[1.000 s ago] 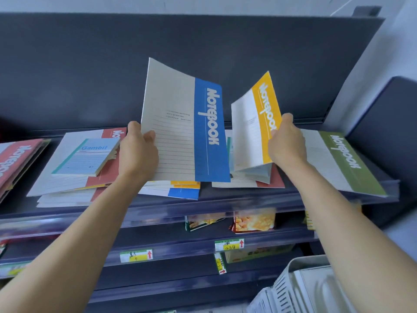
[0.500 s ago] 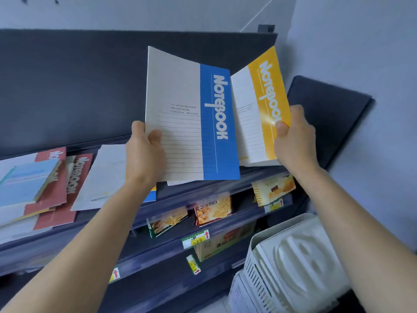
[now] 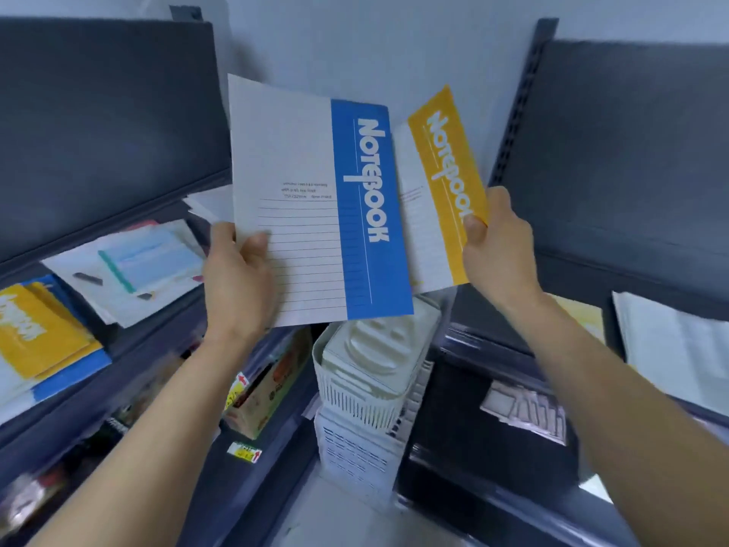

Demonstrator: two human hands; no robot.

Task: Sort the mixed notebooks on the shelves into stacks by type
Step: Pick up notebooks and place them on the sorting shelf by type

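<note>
Two dark shelf units are seen; mixed notebooks (image 3: 130, 266) are piled loosely on the left shelf (image 3: 118, 392). A stack of white baskets (image 3: 367, 373) is placed low between the units. The blue notebook (image 3: 315, 207) is held upright in the air, gripped at its lower left edge by the left hand (image 3: 236, 278). The yellow notebook (image 3: 442, 183), just beside it, is pinched at its right edge by the right hand (image 3: 499, 250).

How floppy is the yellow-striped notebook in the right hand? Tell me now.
Probably floppy: the yellow-striped notebook is thin and soft-covered, and looks slightly bowed above where the right hand pinches its right edge. Likely light, since that one pinch holds it upright. Its smooth-looking cover may slide once laid on others.
</note>
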